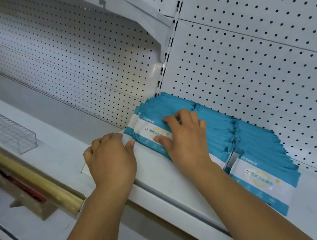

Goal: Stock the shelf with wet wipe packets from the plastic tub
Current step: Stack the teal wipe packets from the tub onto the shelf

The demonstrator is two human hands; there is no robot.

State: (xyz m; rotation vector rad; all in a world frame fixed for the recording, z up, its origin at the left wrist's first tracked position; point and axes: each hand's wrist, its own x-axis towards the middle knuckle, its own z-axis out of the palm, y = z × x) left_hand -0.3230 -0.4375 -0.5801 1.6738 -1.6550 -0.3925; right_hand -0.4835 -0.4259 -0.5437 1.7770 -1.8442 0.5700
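Nearest the lens, the left forearm (99,213) and right forearm (262,215) reach up from the bottom edge to a white shelf (166,174). The wet wipe packets (219,132), blue and white, stand on that shelf in three close rows running back to the pegboard panel (262,73).

The right hand (185,138) lies over the leftmost row. Its fingers bend across the packets' top edges and its thumb presses the printed face of the front packet (146,130), so that packet is gripped between thumb and fingers.

The left hand (112,158) sits just below and left of the right hand, low on the shelf. Its fingers are curled, and its thumb tip touches the bottom corner of the same row. Whether it actually holds a packet cannot be told.

To the right of the right hand, past its wrist, the third row leans forward, and its foremost packet (260,183) faces the camera.

Well left of the left hand a clear plastic strip (3,128) lies on the shelf, with a gold-coloured rail (33,179) below it. Above both hands a white shelf bracket (128,9) juts out from the panel.
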